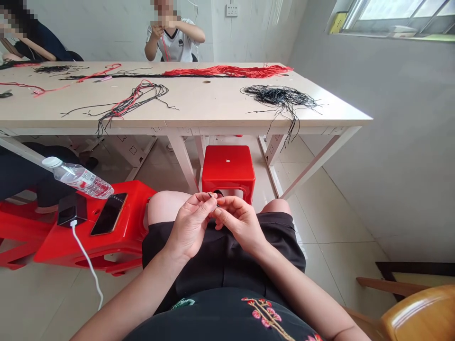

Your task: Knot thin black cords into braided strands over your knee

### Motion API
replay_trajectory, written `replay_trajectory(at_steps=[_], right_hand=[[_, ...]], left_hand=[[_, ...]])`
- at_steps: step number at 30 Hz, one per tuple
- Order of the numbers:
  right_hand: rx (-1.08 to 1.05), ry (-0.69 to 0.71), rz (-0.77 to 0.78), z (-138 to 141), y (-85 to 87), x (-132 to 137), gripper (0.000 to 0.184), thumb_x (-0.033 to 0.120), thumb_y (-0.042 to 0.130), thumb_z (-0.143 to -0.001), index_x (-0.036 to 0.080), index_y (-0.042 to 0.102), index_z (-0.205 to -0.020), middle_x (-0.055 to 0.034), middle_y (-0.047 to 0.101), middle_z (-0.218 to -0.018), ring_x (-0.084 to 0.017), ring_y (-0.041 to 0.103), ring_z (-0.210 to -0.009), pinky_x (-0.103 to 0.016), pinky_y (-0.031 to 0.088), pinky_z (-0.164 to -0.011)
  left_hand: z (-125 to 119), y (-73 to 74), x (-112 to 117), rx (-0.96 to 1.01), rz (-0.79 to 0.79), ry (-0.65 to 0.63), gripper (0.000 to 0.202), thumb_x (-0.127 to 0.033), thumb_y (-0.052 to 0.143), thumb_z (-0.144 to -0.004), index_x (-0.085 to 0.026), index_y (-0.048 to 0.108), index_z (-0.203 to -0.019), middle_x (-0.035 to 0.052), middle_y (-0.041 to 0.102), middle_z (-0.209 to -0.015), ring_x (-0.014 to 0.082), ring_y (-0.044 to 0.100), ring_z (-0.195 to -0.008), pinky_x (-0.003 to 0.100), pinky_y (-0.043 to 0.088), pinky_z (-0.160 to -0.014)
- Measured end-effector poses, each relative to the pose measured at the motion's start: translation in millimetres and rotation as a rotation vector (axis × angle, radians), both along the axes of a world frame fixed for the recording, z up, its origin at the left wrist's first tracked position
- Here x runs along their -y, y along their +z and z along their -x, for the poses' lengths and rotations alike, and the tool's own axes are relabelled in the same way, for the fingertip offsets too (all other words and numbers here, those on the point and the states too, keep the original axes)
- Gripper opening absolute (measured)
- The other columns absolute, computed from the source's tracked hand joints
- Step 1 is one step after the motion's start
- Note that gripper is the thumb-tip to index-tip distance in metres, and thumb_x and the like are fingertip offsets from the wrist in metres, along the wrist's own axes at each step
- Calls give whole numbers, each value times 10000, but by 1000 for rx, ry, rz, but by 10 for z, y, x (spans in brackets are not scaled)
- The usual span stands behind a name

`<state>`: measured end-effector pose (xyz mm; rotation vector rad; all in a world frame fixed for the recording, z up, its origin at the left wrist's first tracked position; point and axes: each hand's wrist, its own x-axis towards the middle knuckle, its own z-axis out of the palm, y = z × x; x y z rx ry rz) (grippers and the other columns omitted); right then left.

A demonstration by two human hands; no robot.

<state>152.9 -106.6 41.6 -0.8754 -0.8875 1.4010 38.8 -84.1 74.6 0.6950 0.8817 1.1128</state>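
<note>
Above my lap, my left hand (194, 220) and my right hand (239, 221) meet fingertip to fingertip. Both are closed in a pinch on a small dark piece that looks like black cord (210, 195). Only tiny bits of it show between the thumbs and forefingers; the fingers hide the rest. On the table (199, 109) ahead lie a tangled bundle of black cords (279, 97) at the right and a loose bunch of black and red cords (133, 102) left of centre.
A red stool (227, 163) stands before my knees. Another red stool (131, 222) at my left carries a bottle (83, 180), a phone (109, 214) and a dark box (72, 210) with a white cable. Red cords (231, 71) lie farther back. Two people sit across the table.
</note>
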Motion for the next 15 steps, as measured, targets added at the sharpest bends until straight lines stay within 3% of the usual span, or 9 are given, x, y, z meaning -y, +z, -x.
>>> replay_trajectory(at_steps=[4,8,15], right_hand=[[109,-13,-63,12,-65,-1,193,371,649,-783,191,641,-853,10,617,-696,-76,530,-558,-190,459,-487],[152,-5,-26,15,-116,13,230,407,632,-791,185,647,-849,-3,612,-690,-90,521,-563,-200,439,-484],[203,4,-98,28,-74,28,188,367,597,-797,183,634,-817,-1,598,-666,-101,501,-573,-219,419,-523]], left_hand=[[7,-65,10,-92,-120,20,215,-220,787,-623,-177,630,-764,-7,674,-810,114,606,-649,225,497,-512],[57,-149,21,-276,-243,89,174,-237,773,-653,-170,682,-786,12,694,-760,112,628,-676,212,528,-634],[128,-100,61,-347,-322,-5,116,-275,712,-726,-180,668,-776,25,690,-759,130,631,-690,219,519,-641]])
